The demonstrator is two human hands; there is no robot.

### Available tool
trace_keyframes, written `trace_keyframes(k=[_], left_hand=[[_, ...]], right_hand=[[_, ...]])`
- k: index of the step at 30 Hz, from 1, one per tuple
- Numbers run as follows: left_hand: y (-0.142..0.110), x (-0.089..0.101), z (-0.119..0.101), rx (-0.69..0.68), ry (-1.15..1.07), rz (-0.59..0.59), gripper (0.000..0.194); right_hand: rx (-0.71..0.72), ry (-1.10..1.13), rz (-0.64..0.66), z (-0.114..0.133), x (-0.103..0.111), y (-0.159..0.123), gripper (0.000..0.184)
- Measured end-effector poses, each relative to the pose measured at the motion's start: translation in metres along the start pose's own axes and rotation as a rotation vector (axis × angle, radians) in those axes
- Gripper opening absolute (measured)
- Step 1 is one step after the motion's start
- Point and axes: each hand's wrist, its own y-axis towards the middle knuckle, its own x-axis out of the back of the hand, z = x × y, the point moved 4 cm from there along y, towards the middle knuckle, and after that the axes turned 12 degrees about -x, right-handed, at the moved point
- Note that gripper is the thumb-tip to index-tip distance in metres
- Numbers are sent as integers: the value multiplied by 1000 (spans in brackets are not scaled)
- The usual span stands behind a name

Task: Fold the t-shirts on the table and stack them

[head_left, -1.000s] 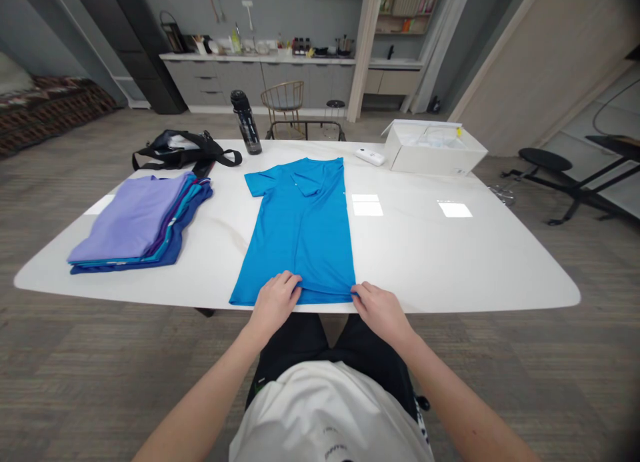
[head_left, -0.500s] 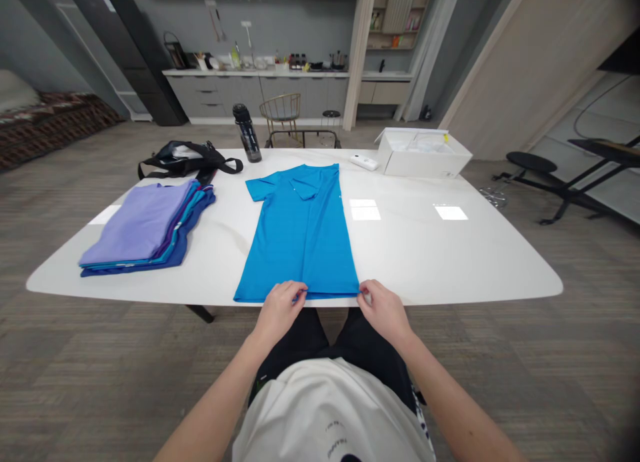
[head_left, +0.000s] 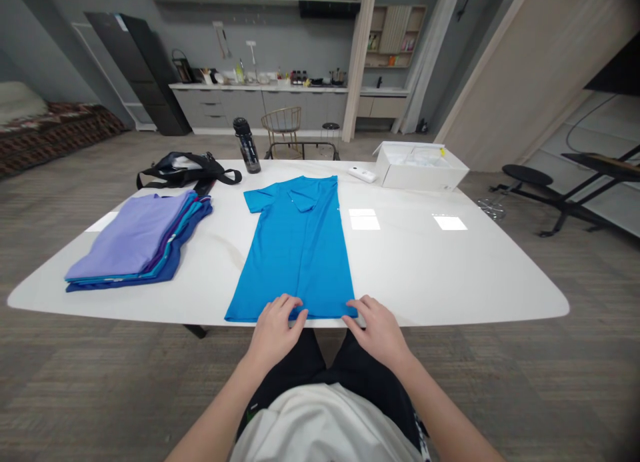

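A bright blue T-shirt (head_left: pixel 300 249) lies flat on the white table, its hem along the near edge. Its right side is folded inward, with that sleeve turned back over the chest; the other sleeve sticks out to the left. My left hand (head_left: pixel 278 322) rests at the middle of the hem, thumb and fingers parted, fingertips on the cloth. At the hem's right corner is my right hand (head_left: pixel 375 325), also with thumb and fingers apart, fingertips touching the fabric. Neither hand grips the shirt.
To the left lies a stack of folded shirts (head_left: pixel 133 239), lavender on top. Behind it are a black bag (head_left: pixel 187 169) and a dark bottle (head_left: pixel 247 146). A white remote-like device (head_left: pixel 362 175) and a white box (head_left: pixel 421 167) stand at the far right of the table (head_left: pixel 450 269).
Both hands have loosened from the hem, thumbs moving away from the fingers. The shirt lies as before. The camera view has tilted up slightly.
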Motion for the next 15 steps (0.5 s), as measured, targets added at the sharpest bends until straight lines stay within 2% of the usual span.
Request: trace_keyframes(k=[2, 6, 9, 12, 15], left_hand=[[6, -3, 4, 23, 38, 14, 22], [20, -9, 11, -23, 71, 124, 19], [39, -3, 18, -32, 20, 157, 17], [75, 7, 32, -39, -55, 156, 19], [127, 11, 60, -44, -120, 142, 22]], right_hand=[[12, -26, 39, 0, -3, 5, 28], [22, -12, 131, -5, -4, 18, 27], [31, 53, 163, -10, 4, 40, 23], [53, 98, 181, -15, 14, 84, 20], [67, 113, 195, -21, 17, 150, 21]])
